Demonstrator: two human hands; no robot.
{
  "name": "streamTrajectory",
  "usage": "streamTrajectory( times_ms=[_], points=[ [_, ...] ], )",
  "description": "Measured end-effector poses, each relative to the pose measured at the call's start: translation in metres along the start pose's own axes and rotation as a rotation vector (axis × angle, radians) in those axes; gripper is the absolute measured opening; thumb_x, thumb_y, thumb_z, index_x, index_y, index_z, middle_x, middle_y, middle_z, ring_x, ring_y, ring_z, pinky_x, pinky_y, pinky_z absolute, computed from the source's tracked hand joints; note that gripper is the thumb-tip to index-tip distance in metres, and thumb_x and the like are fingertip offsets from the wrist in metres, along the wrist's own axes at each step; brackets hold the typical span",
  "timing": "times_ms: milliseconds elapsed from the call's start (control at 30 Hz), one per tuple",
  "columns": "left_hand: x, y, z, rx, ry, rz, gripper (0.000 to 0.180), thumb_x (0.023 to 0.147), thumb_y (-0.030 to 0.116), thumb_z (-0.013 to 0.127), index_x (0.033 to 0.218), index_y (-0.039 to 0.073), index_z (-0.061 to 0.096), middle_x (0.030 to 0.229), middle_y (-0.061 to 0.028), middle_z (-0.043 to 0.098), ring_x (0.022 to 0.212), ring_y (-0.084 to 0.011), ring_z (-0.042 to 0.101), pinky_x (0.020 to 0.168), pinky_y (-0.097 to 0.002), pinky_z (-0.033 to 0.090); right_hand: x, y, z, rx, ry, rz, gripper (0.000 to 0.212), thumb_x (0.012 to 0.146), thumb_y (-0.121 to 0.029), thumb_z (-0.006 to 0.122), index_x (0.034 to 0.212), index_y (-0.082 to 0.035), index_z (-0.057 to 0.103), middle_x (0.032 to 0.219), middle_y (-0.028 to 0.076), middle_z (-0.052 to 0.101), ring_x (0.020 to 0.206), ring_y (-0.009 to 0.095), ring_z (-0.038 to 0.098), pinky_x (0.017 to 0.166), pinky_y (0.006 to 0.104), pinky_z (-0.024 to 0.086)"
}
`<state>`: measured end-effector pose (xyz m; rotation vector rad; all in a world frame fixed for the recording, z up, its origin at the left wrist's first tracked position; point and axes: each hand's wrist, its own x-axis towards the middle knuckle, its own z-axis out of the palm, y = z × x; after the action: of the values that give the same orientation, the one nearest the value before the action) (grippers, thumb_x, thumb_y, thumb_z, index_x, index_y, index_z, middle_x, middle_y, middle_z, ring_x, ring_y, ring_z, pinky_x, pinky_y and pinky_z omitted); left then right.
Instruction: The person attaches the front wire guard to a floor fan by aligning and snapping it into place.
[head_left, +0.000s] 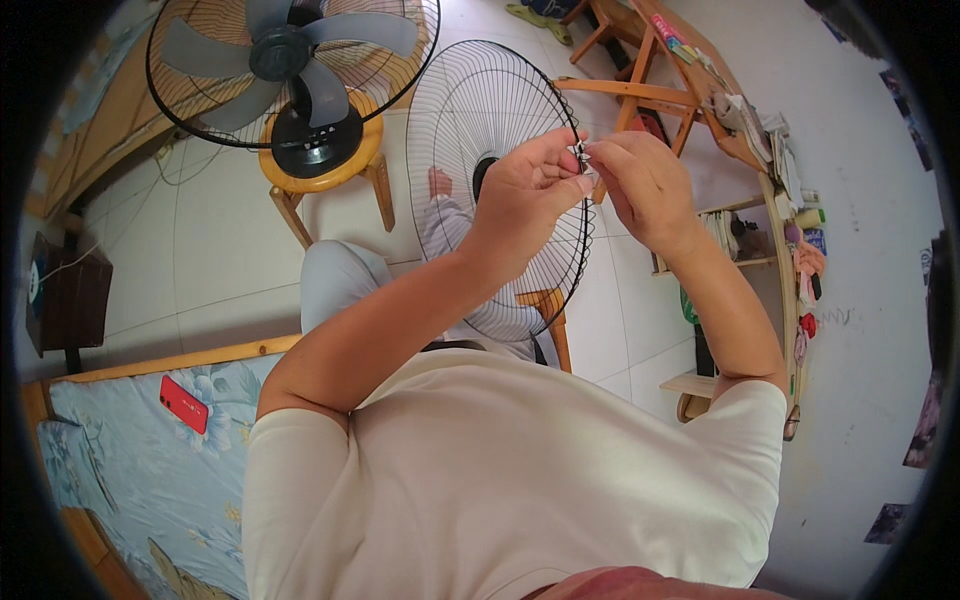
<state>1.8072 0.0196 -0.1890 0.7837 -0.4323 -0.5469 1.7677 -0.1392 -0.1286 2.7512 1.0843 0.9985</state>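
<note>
- Wire fan grille (481, 170) stands on edge, tilted, in front of the person's torso, above the legs; its dark rim faces right.
- Left hand (522, 192) at that rim: thumb and forefinger set apart either side of a small silvery piece (581, 155), other fingers curled. Firmness of grip cannot be told.
- Right hand (645, 190) opposite: fingertips drawn together, pinching the small piece; wrist bent.
- Grille's far edge lies near the ring of a fan (281, 55) with grey blades, on a round wooden stool (370, 150).
- Right of the rim, a strip of pale tile floor (615, 300) runs between grille and wooden shelf (722, 262). Wider tile stretch left, between stool and bed.
- Near edge of the grille overlaps, in view, a second wooden seat (550, 305).
- Bed (130, 465) lower left: wooden frame, blue flowered sheet, red phone (184, 404) lying on it.
- Upper right: wooden tabletop (690, 35) with papers and books along it.
- Pale wall (860, 340) at far right, dark pictures along its edge.
</note>
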Motion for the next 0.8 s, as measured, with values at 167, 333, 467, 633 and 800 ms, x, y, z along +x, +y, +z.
streamTrajectory(
  times_ms=[167,333,467,633,800],
  points=[
    [-0.001,0.002,-0.002,-0.030,-0.075,-0.042,0.042,0.085,0.003,0.056,0.124,-0.006,0.045,0.098,-0.0025,0.054,0.092,-0.0100,0.055,0.085,-0.0228,0.044,0.005,0.001,-0.006,-0.090,-0.015,-0.073,0.027,0.069,-0.005,0.060,0.095,-0.001,0.058,0.089,0.011,0.061,0.078,0.025,0.060,0.060,0.0328,0.046],
    [0.009,0.001,-0.003,-0.192,-0.014,-0.156,0.027,0.089,0.011,0.052,0.112,-0.004,0.053,0.092,-0.0026,0.055,0.085,-0.0091,0.050,0.079,-0.0232,0.042,0.009,0.000,-0.011,-0.187,-0.006,-0.122,0.023,0.067,-0.005,0.061,0.089,-0.002,0.059,0.085,0.007,0.059,0.074,0.022,0.058,0.057,0.0318,0.042],
    [0.021,-0.008,-0.008,-0.340,-0.063,-0.176,0.019,0.090,0.012,0.051,0.102,-0.002,0.056,0.088,-0.0024,0.055,0.077,-0.0089,0.045,0.074,-0.0223,0.039,0.008,-0.006,-0.004,-0.133,-0.002,0.031,0.021,0.067,-0.003,0.064,0.088,-0.002,0.060,0.080,0.007,0.056,0.071,0.022,0.056,0.057,0.0313,0.041],
    [0.023,-0.016,-0.005,-0.384,-0.016,-0.162,0.016,0.089,0.009,0.052,0.099,-0.002,0.055,0.088,-0.0031,0.054,0.078,-0.0099,0.046,0.074,-0.0226,0.039,0.004,-0.020,0.000,0.173,-0.037,0.506,0.012,0.076,-0.004,0.063,0.087,-0.002,0.060,0.075,0.006,0.055,0.066,0.022,0.054,0.056,0.0286,0.041],
    [0.020,-0.024,-0.008,-0.178,-0.029,-0.099,0.016,0.087,0.007,0.054,0.101,-0.001,0.054,0.092,-0.0051,0.055,0.088,-0.0111,0.049,0.080,-0.0244,0.040,0.002,-0.016,-0.005,0.865,-0.125,1.195,0.011,0.084,-0.012,0.061,0.084,-0.002,0.060,0.069,-0.002,0.054,0.060,0.009,0.046,0.054,0.0218,0.036]
  ],
)
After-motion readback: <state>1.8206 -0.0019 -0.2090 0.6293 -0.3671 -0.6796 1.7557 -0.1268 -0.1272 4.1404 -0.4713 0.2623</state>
